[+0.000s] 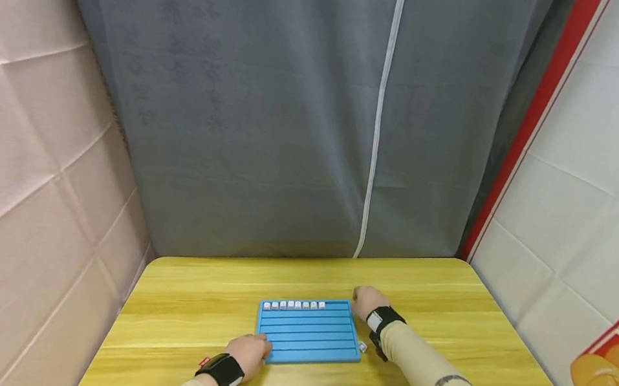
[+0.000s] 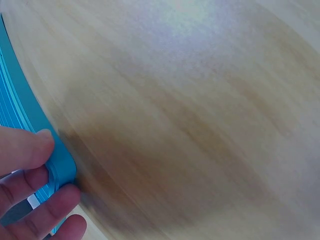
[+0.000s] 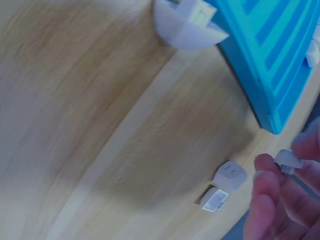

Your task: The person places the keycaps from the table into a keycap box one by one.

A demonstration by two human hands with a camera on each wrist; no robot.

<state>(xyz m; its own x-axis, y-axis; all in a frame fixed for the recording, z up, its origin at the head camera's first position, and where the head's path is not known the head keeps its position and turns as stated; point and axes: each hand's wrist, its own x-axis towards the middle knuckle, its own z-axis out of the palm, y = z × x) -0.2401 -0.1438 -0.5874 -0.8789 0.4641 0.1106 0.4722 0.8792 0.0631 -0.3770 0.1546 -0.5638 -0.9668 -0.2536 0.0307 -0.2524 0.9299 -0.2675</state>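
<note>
A blue grooved tray (image 1: pixel 308 335) lies on the wooden table (image 1: pixel 446 315), with a row of several white keycaps (image 1: pixel 295 305) in its far groove. My left hand (image 1: pixel 251 350) grips the tray's near left corner (image 2: pixel 61 161), thumb (image 2: pixel 27 147) on top and fingers (image 2: pixel 55 205) curled under the edge. My right hand (image 1: pixel 367 300) hovers at the tray's far right corner (image 3: pixel 272 65) and pinches a small white keycap (image 3: pixel 287 160) between its fingertips. Two more loose keycaps (image 3: pixel 230 175) lie on the table just beside that hand.
A small white dish (image 3: pixel 187 27) with pieces in it sits against the tray's right edge. A grey curtain (image 1: pixel 295 119) hangs behind the table. Padded walls close in on the left and right. Bare wood surrounds the tray.
</note>
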